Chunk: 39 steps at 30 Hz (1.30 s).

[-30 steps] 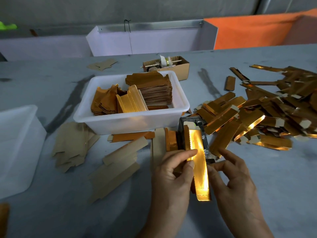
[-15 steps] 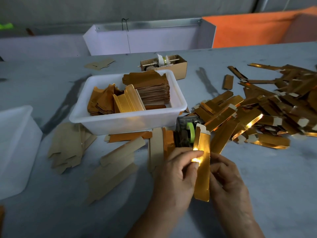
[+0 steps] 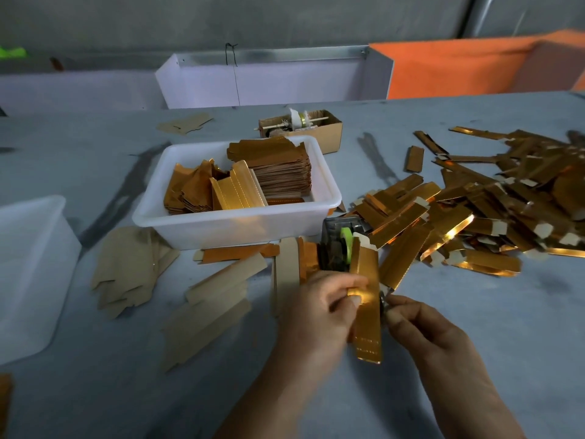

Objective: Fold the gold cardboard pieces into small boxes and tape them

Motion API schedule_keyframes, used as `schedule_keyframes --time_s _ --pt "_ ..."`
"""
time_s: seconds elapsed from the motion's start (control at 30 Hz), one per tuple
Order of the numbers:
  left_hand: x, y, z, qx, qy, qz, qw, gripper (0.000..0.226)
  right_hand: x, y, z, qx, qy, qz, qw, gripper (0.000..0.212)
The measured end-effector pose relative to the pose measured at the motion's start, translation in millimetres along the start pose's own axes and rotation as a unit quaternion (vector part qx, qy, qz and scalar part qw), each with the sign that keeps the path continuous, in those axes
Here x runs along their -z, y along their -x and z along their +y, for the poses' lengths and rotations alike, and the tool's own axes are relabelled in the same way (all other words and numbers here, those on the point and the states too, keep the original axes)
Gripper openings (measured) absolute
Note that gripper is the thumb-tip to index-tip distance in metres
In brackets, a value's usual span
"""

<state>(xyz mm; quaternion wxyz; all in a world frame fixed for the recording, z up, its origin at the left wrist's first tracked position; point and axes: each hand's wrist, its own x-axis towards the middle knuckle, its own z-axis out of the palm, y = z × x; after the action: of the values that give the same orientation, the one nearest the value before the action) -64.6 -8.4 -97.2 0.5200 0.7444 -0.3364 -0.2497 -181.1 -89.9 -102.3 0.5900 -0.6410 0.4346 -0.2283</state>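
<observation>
Head view: left hand (image 3: 319, 307) pinches folded gold box (image 3: 367, 299) near the bench's front edge, just before tape dispenser (image 3: 337, 248). Right hand (image 3: 424, 327) fingertips pinch at its seam, apparently tape. Risk: a slack pinch lets the fold spring open, tape landing crooked.

Long folded strip of glossy, mirror-like gold cardboard (image 3: 367, 299), matt brown kraft card pieces (image 3: 126, 267), smooth translucent white plastic tub (image 3: 234, 229), dull grey matt tabletop (image 3: 506, 312)

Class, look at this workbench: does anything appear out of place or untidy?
Yes. One tan cardboard blank lies alone on the table's far side, away from the tub, and the gold pieces on the right sprawl in a loose heap, not stacked.
</observation>
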Motion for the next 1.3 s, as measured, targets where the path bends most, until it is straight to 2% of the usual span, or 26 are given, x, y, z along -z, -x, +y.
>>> schedule_keyframes --time_s 0.03,0.07,0.1,0.13,0.17,0.2,0.23,0.37,0.4,0.53,0.77,0.83,1.07,1.3 --pt "6.4 -0.1 -3.1 0.056 0.142 -0.013 0.988 0.027 0.2 3.0 -0.8 0.014 0.001 -0.002 1.0 0.018" --pt "14.4 -0.4 -7.1 0.112 0.293 -0.023 0.949 0.027 0.2 4.5 -2.1 0.025 -0.001 -0.003 1.0 0.017" --pt "23.4 0.1 -11.3 0.146 0.427 -0.024 0.892 0.027 -0.2 4.8 -3.4 0.03 -0.002 -0.005 1.0 0.016" --pt "31.7 1.2 -15.9 0.159 0.516 -0.017 0.841 0.027 -1.1 4.1 -3.8 0.03 -0.006 -0.005 1.0 0.015" --pt "38.2 2.6 -19.5 0.16 0.563 -0.011 0.811 0.028 -2.9 3.1 -3.6 0.028 -0.014 -0.005 0.999 0.014" --pt "42.0 4.1 -21.9 0.153 0.578 -0.007 0.802 0.029 -5.5 2.0 -2.8 0.026 -0.026 -0.005 0.999 0.013" --pt "43.3 5.7 -22.8 0.141 0.568 -0.008 0.811 0.028 -9.2 1.4 -2.2 0.023 -0.037 -0.006 0.999 0.012" --pt "35.7 8.4 -20.6 0.077 0.405 -0.021 0.911 0.024 -25.1 3.5 -1.0 0.024 -0.035 0.009 0.999 0.013" --pt "33.7 8.1 -20.5 0.059 0.37 -0.029 0.927 0.024 -27.9 4.5 -2.2 0.036 -0.023 0.018 0.999 0.013" --pt "31.4 5.2 -13.8 0.007 0.283 -0.058 0.957 0.023 -31.3 2.2 -3.4 0.062 -0.006 0.043 0.997 0.017" --pt "14.5 -4.6 -6.6 -0.012 0.105 -0.104 0.989 0.022 -32.9 -6.3 10.0 0.022 -0.01 0.065 0.998 0.019" --pt "12.6 -6.0 -5.7 -0.021 0.07 -0.101 0.992 0.027 -33.5 -6.2 11.5 0.03 0.008 0.067 0.997 0.018" --pt "7.4 -3.9 -3.0 -0.063 -0.031 -0.067 0.995 0.025 -27.4 -8.1 13.0 0.052 0.053 0.05 0.996 0.017" --pt "0.9 -3.3 2.5 -0.07 -0.106 -0.044 0.991 0.025 -25.3 -16.5 15.9 0.042 0.083 0.046 0.995 0.021"
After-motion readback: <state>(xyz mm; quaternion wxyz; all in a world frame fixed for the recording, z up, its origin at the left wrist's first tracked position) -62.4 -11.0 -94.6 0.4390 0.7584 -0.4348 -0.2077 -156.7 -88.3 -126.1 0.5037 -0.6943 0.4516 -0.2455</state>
